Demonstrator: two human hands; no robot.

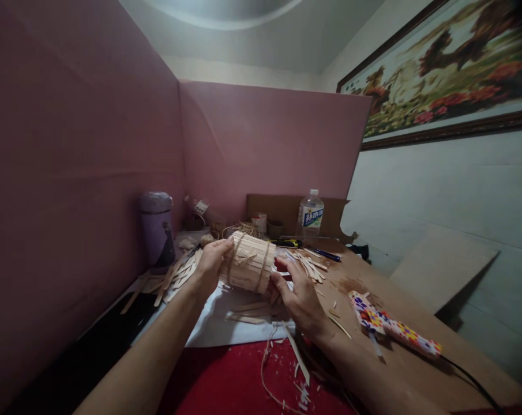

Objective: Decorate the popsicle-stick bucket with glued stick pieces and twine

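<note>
A small barrel made of craft sticks is held tilted on its side above the table, with two bands of twine around it. A small cut-out of wood pieces shows on its side. My left hand grips its left end, thumb on top. At the right end, my right hand has its thumb and fingers closed at the rim; its other fingers are partly hidden. Beneath the barrel, several loose craft sticks lie on white paper.
A floral hot glue gun with a cord lies at right. Behind stand a clear bottle and a purple flask. More sticks are piled at left. A blue pen and a yellow-black cutter lie farther back. Twine trails over red cloth.
</note>
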